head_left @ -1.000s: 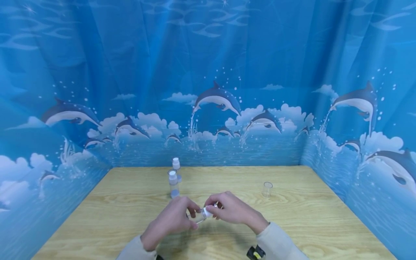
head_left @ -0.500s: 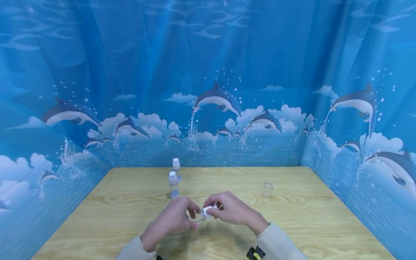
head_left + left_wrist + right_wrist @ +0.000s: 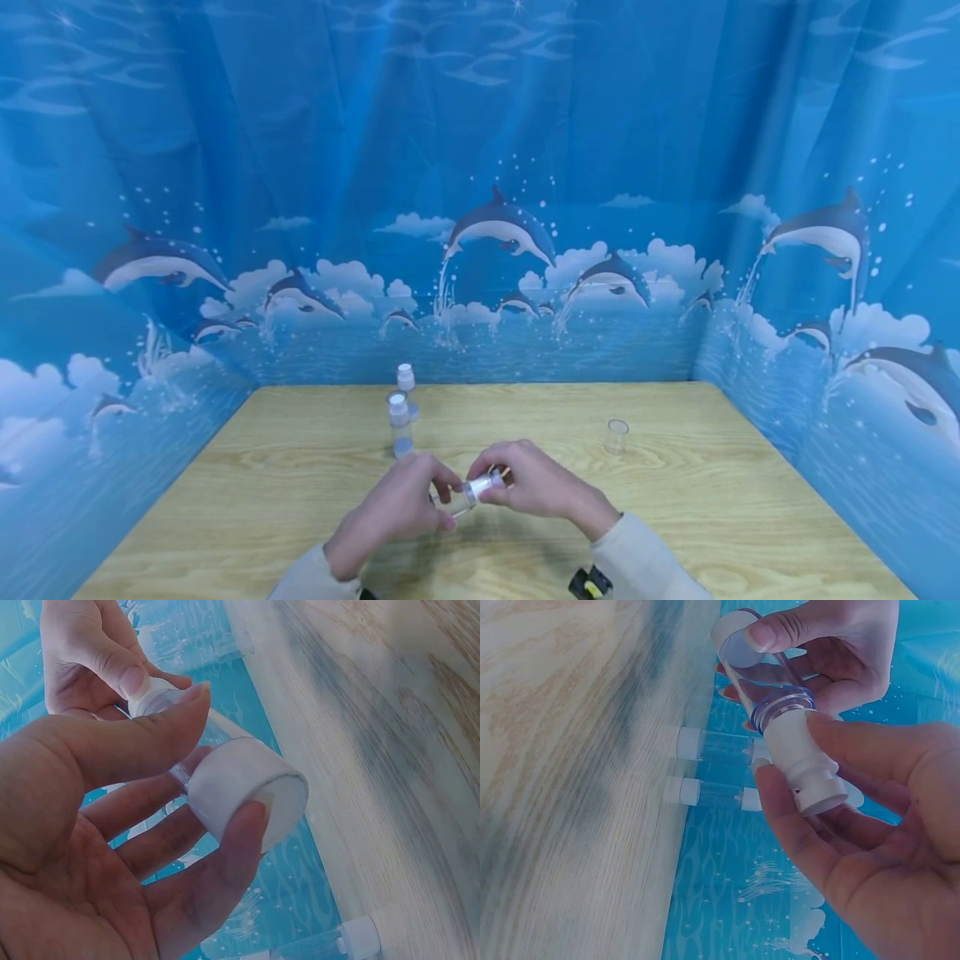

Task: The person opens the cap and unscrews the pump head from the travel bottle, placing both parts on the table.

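Note:
Between the hands, tilted above the table, is a clear bottle (image 3: 455, 503) with a white base (image 3: 247, 791) and a white pump head (image 3: 804, 761). My left hand (image 3: 411, 497) grips the bottle's body, its thumb along the clear wall and a finger at the base, as the left wrist view shows. With thumb and fingers my right hand (image 3: 542, 486) pinches the white pump head, which sits at the bottle's mouth. In the right wrist view a clear collar (image 3: 782, 707) surrounds the joint between the two parts.
Two similar bottles (image 3: 402, 433) (image 3: 407, 379) stand upright behind my left hand. A clear cap (image 3: 617, 437) stands at the right on the wooden table (image 3: 720, 492). A blue dolphin curtain (image 3: 480, 125) borders the table's back and sides.
The fingers of my right hand have shifted slightly on the white pump head, so more of it shows. My left hand and the bottle have stayed where they were.

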Demonstrator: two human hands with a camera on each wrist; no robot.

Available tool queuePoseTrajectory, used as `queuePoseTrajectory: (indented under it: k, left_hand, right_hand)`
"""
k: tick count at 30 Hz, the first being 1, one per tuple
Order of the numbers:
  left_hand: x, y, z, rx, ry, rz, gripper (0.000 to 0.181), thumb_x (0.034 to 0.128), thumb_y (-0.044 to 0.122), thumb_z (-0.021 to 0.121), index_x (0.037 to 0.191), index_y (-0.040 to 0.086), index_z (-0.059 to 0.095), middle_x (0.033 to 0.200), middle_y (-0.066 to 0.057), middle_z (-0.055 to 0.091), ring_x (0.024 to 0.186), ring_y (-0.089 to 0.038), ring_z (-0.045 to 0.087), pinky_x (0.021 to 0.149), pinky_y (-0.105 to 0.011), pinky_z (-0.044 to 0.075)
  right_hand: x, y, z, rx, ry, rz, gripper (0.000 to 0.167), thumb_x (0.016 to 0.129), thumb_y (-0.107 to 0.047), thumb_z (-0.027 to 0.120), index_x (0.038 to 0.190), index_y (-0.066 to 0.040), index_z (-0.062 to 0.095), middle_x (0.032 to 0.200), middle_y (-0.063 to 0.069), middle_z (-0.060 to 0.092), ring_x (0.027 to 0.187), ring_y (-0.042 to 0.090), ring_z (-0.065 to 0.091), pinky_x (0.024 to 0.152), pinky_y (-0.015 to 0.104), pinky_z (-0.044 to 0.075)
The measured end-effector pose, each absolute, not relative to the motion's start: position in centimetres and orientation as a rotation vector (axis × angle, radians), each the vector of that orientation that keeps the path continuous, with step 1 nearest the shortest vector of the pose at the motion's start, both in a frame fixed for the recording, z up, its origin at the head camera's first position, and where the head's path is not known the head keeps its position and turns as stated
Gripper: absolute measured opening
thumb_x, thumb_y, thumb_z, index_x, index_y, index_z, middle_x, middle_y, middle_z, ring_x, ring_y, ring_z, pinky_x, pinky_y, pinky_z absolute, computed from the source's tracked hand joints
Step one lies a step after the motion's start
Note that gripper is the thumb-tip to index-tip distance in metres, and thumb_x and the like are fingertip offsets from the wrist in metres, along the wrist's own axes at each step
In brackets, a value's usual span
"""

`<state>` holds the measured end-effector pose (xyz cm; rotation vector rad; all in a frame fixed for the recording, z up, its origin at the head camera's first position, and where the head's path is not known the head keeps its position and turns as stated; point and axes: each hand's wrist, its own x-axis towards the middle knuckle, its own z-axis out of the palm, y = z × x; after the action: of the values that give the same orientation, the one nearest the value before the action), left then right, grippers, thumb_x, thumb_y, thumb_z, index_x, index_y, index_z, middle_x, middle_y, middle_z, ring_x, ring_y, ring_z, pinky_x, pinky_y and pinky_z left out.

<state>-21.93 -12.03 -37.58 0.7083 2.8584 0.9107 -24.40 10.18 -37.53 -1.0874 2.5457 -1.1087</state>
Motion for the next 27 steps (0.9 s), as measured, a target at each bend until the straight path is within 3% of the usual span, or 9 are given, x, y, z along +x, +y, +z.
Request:
queuePoseTrajectory:
  k: [16,21,27]
  left_hand:
    - [-21.98,-12.06,-37.62,0.711,2.851,0.921,0.039,0.0667,0.007,0.092,0.103,0.010,0.080,0.081,0.005,0.073,0.076,-0.012,0.064,0.066,-0.028,0.054]
    - [-22.03,-12.09,-37.57,0.703,2.835,0.923,0.038,0.0675,0.007,0.092,0.103,0.010,0.080,0.084,0.001,0.075,0.075,-0.011,0.065,0.066,-0.028,0.056]
    - [-22.11,-12.09,-37.49,0.683,2.825,0.923,0.038,0.0686,0.007,0.091,0.104,0.009,0.080,0.086,-0.002,0.076,0.072,-0.009,0.064,0.064,-0.029,0.056]
  right_hand:
    - [-24.37,10.21,-37.45,-1.104,2.544,-1.114,0.023,0.094,-0.012,0.074,0.116,-0.009,0.073,0.109,0.003,0.075,0.094,0.002,0.067,0.081,0.018,0.057]
    - [-24.34,10.29,-37.38,-1.099,2.538,-1.132,0.023,0.099,-0.018,0.068,0.119,-0.007,0.072,0.113,0.006,0.075,0.097,0.009,0.070,0.084,0.020,0.058]
    - [-24.42,10.52,-37.37,-1.054,2.576,-1.118,0.024,0.104,-0.025,0.061,0.118,-0.009,0.073,0.111,0.008,0.076,0.093,0.016,0.073,0.077,0.019,0.058]
